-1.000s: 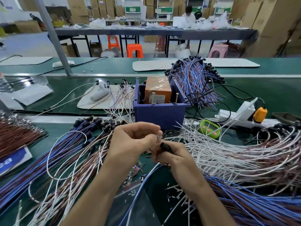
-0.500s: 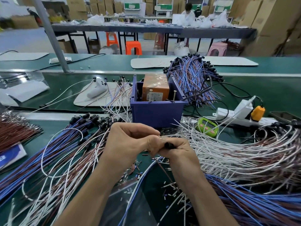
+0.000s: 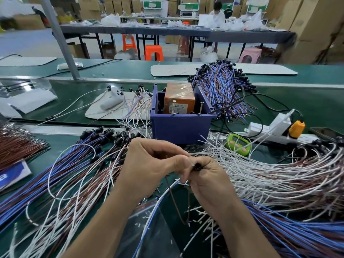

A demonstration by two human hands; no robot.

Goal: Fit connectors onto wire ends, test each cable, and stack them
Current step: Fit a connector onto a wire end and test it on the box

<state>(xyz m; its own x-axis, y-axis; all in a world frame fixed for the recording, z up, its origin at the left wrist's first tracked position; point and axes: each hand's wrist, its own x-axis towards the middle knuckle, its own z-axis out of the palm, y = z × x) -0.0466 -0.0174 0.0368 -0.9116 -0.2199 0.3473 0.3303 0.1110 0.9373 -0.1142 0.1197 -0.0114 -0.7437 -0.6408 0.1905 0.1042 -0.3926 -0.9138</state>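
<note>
My left hand and my right hand meet in the middle, above the green bench. A small black connector sits in my right hand's fingertips. My left hand pinches a thin wire end against it. A brown wire and a white one hang down below the hands. A blue box holding an orange tester stands just behind them. Cables with black connectors lie at the left. Bare white and brown wires fan out at the right.
A finished bundle of blue and brown cables lies behind the box. A green timer, a white power strip with an orange plug and a phone lie at the right. A white pad sits at the left rear.
The hands have closed together: the connector in my right hand now touches my left hand's fingertips. A brown wire loop now hangs below them.
</note>
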